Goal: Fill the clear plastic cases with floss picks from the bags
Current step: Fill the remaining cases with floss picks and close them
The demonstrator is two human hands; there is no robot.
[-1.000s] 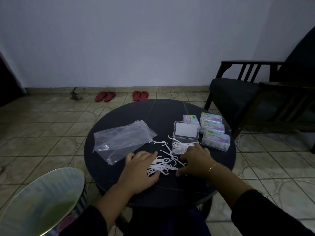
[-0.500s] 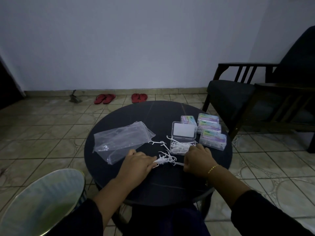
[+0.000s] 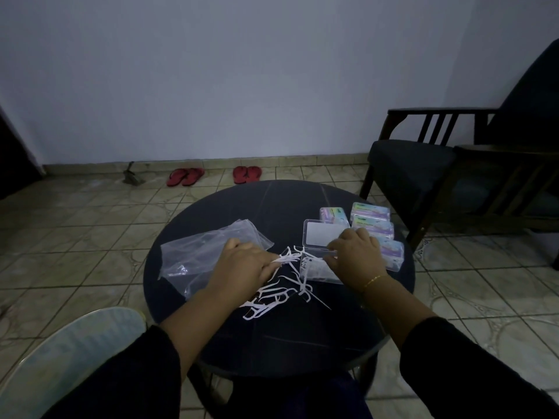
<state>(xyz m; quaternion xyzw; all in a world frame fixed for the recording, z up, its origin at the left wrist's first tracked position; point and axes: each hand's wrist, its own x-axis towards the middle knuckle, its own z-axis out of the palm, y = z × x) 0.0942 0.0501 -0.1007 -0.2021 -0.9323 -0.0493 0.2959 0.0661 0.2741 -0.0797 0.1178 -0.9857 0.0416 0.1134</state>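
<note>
At the far left we saw a pale round seat [image 3: 69,355] beside the dark round desk [image 3: 272,204], and on the tiled floor by the wall two pairs of red slippers [image 3: 185,176]. On the desk's left part lay the clear plastic bags [image 3: 196,252], flat and crumpled, overlapping one another. Our left hand [image 3: 242,267] rested partly over the bags' right edge, its fingers curled and pinching a small bunch of white floss picks [image 3: 286,259] at the fingertips — the bunch pointed right, toward the open case. Below that hand more loose floss picks [image 3: 272,300] were scattered on the desk, tangled, some reaching under the left forearm.

Just right of the pinched bunch stood the open clear plastic case [image 3: 317,267], its lid [image 3: 322,237] tilted up behind it and some white picks already lying in its tray. Our right hand [image 3: 355,255] sat on the case's right side with fingers curled round the edge where lid and tray meet — a thin gold bracelet [image 3: 375,279] showed on that wrist. Behind and to the right of this hand were the filled cases with pastel labels [image 3: 370,211], close together near the desk's right rim. Farther right stood a dark wooden armchair [image 3: 423,170] on the floor, apart from the desk
</note>
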